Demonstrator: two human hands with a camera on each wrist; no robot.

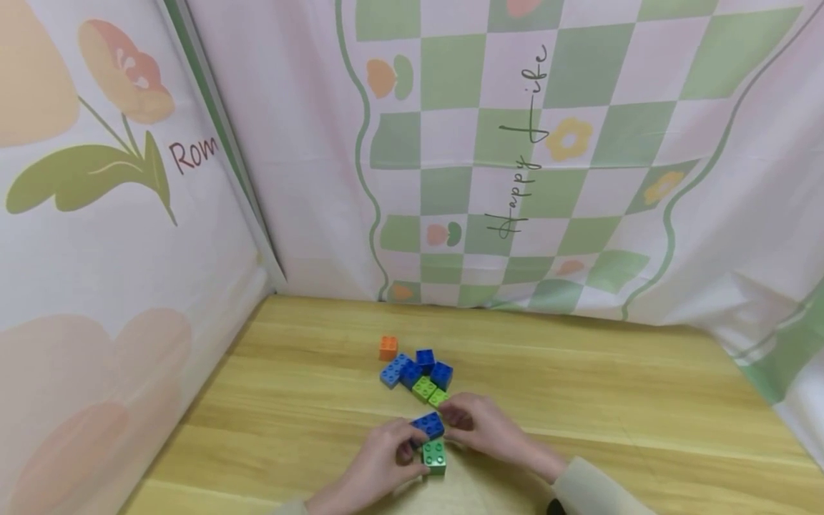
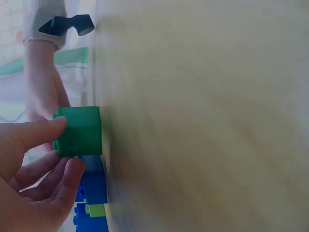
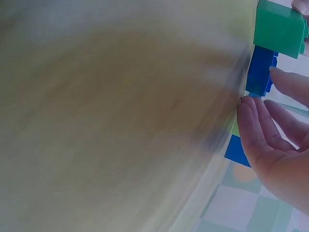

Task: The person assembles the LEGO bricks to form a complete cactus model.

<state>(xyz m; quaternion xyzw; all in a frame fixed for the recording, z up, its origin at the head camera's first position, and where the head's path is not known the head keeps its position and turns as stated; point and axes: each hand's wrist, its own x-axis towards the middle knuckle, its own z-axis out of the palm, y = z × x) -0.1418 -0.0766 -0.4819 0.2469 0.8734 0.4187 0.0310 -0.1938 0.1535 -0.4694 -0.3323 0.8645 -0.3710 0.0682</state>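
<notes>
My left hand (image 1: 386, 458) has its thumb at the near left side of a green brick (image 1: 434, 458), fingertips at its far side, overlapping the dark blue brick (image 1: 429, 425). In the left wrist view the thumb and fingers span the green brick (image 2: 79, 131). That blue brick lies directly beyond the green one, studs up. Around its right end sit the thumb and fingertips of my right hand (image 1: 483, 427), with a gap between them. In the right wrist view, the right thumb is close to the studs of the blue brick (image 3: 259, 70), the other fingers extended beside its far end.
Past the hands lie two lime bricks (image 1: 424, 388), several dark blue bricks (image 1: 441, 374), a lighter blue brick (image 1: 393, 372) and an orange brick (image 1: 388, 348). The wooden table (image 1: 611, 386) ends at a patterned curtain (image 1: 450, 143) behind and another cloth (image 1: 96, 286) at left.
</notes>
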